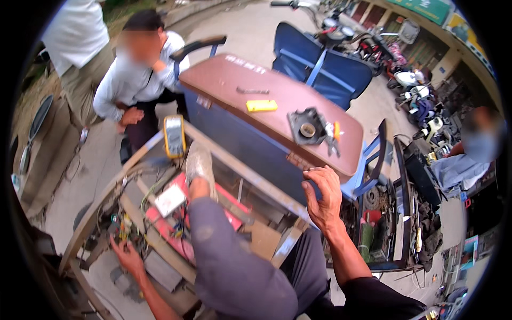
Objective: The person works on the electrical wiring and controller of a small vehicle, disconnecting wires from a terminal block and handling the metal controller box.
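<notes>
My left hand [129,260] reaches down into an open metal frame [136,205], fingers apart beside a cluster of wires and small connectors [121,228]. I see nothing held in it. My right hand [324,198] is raised by the near corner of a brown-topped, blue-sided seat box [224,85], its fingers loosely bent and the thumb apart, with nothing in it. A yellow multimeter [174,137] leans at the frame's far corner. My shoe [199,166] rests inside the frame, over a red panel [186,248] with a white box [170,200] on it.
On the seat box lie a yellow block [262,105], a black square part [308,126], pliers [333,143] and a thin dark tool [253,91]. A person [144,69] crouches at the far left. Right of me stands a tool-filled cart [381,224]; motorbikes [421,93] line the far right.
</notes>
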Motion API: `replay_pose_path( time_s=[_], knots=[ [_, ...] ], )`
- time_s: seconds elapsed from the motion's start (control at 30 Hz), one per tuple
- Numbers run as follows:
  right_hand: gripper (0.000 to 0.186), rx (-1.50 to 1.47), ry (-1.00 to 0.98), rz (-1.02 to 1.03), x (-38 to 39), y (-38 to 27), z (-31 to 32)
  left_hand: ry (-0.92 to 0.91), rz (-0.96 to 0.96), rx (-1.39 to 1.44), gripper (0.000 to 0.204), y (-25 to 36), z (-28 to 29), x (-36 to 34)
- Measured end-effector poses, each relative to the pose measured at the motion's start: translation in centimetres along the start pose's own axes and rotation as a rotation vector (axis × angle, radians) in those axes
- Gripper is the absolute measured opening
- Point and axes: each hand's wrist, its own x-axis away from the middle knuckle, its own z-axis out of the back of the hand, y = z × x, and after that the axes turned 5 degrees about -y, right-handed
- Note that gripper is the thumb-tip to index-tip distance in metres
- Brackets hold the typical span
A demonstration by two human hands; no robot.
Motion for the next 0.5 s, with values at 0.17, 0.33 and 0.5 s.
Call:
replay_pose_path(
  time_s=[0.17,0.33,0.5],
  knots=[
    [0.022,-0.061,-0.288,-0.102,10.6,-0.4,-0.4,-0.171,0.035,0.008,0.071,-1.4,1.9,1.8],
    [0.029,-0.130,-0.554,-0.184,17.7,-1.1,-0.6,-0.398,0.057,0.084,0.072,-0.2,2.5,1.4],
    [0.028,-0.197,-0.487,-0.139,17.6,-2.3,-3.9,-0.215,-0.113,0.092,0.046,-4.1,4.8,1.6]
  ],
)
